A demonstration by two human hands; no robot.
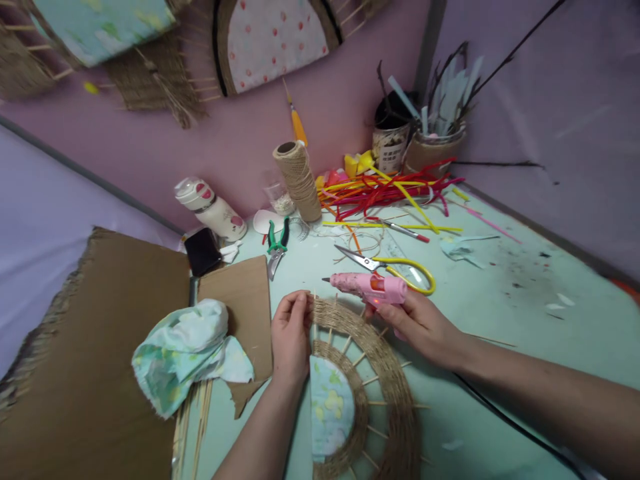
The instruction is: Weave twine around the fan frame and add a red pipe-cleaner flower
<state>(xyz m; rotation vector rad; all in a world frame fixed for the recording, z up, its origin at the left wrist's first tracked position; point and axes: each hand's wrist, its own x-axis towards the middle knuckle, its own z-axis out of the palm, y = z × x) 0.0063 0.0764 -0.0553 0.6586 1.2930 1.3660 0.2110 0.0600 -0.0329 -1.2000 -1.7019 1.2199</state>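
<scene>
My right hand (417,323) is wrapped round a pink hot glue gun (370,287) with a small red light, its nozzle pointing left. A black cord runs from under my right forearm. My left hand (294,327) pinches the upper left end of a half-round twine weaving (395,373), which lies on the table. Thin wooden sticks fan out through its twine bands, round a half circle of pale blue-green floral cloth (330,407). The glue gun's tip is above the weaving's upper edge, near my left fingers. Yellow-handled scissors (415,273) lie just behind the gun.
Green-handled pruning shears (277,243), a twine spool (299,180) and a white bottle (213,210) stand or lie at the back. Red and yellow pipe cleaners (380,190) are heaped near two containers. Crumpled floral cloth (185,353) and cardboard (245,293) lie on the left.
</scene>
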